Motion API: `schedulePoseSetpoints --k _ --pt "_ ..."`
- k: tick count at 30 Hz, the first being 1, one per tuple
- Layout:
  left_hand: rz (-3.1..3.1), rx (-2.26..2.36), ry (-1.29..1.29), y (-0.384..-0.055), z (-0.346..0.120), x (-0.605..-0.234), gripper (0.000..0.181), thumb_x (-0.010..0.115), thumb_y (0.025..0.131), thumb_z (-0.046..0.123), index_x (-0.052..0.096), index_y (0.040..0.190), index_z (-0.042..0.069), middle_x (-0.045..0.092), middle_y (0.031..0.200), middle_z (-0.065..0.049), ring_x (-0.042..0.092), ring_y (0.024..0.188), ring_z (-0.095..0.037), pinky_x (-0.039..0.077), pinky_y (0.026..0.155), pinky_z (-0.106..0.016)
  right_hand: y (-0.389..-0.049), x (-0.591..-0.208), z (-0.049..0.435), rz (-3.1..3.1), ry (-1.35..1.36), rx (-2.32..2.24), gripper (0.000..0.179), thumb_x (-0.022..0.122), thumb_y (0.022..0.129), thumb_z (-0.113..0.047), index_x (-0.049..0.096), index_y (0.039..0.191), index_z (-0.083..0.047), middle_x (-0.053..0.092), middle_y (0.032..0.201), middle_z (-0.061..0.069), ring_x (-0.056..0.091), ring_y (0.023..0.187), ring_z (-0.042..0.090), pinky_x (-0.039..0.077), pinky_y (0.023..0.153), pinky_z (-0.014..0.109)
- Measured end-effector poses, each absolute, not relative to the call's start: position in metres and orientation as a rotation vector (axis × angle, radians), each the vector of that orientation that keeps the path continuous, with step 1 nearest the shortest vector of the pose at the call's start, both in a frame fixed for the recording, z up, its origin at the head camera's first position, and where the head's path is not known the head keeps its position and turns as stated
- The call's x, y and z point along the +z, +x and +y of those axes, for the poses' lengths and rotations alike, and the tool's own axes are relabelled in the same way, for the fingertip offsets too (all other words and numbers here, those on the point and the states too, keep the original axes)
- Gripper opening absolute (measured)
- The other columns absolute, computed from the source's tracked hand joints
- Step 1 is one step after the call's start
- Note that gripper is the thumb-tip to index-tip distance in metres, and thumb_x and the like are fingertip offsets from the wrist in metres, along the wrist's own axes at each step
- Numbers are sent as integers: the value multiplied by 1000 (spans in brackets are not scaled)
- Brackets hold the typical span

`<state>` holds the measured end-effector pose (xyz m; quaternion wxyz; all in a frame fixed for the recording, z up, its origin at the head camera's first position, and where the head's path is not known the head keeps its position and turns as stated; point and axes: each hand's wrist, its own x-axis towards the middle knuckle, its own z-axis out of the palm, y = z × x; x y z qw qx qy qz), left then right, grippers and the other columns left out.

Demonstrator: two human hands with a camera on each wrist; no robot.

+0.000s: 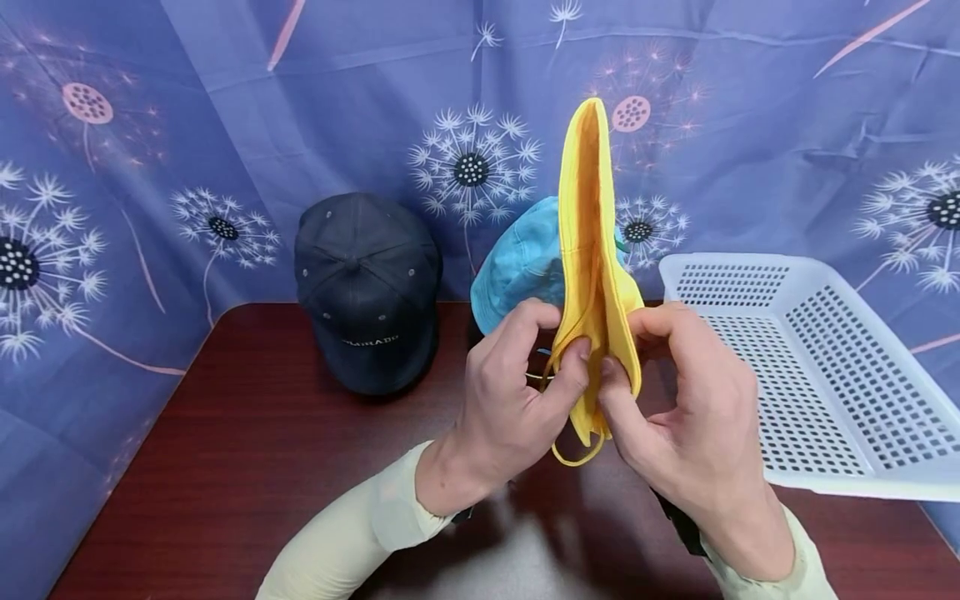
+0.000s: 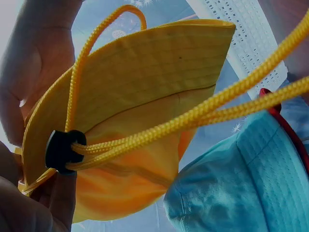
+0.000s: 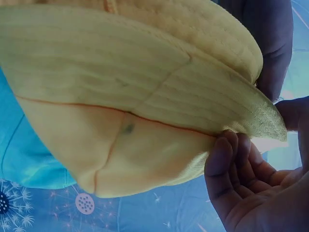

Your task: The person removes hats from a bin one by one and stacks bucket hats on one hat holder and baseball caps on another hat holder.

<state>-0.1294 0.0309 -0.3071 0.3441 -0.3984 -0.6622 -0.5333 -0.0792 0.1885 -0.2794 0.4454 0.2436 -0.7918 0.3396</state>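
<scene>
A yellow bucket hat (image 1: 588, 208) is held up on edge between both hands, its opening narrowed to a slit in the head view. My left hand (image 1: 517, 392) pinches the brim on the left side, thumb inside. My right hand (image 1: 686, 400) pinches the opposite side, thumb also at the inner edge. The yellow chin cord (image 2: 159, 130) with its black cord lock (image 2: 65, 151) hangs by the left fingers. In the right wrist view the stitched brim (image 3: 145, 82) shows a small dark spot on the crown below it.
Behind the yellow hat stands a light blue bucket hat (image 1: 517, 267), partly covered. A dark navy cap (image 1: 363, 292) sits to the left on the brown table (image 1: 247, 433). At the right is a white perforated basket (image 1: 825, 483). A blue dandelion-print cloth (image 1: 360, 108) hangs behind.
</scene>
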Motion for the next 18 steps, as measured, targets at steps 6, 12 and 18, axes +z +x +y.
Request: schedulePoseSetpoints --k 6,12,18 --pt "-1694 -1374 -1015 -129 30 -306 11 65 97 6 60 104 -1 64 92 -10 62 77 -13 54 66 -17 -86 -283 186 -1849 575 873 22 63 83 -11 66 93 8 68 84 11 61 72 16 47 74 14" --pt "-1658 -1343 -966 -131 26 -305 11 65 95 7 60 100 -1 63 90 -9 62 77 -15 54 68 -19 -99 -292 188 -1632 497 976 21 64 76 -6 63 84 14 64 77 20 56 69 11 45 68 11" --pt "-1658 -1335 -929 -134 19 -302 9 65 93 5 60 99 0 63 88 -10 62 74 -17 56 66 -22 -104 -293 189 -1540 371 1030 29 63 73 -8 62 85 18 61 74 26 53 69 7 41 66 11"
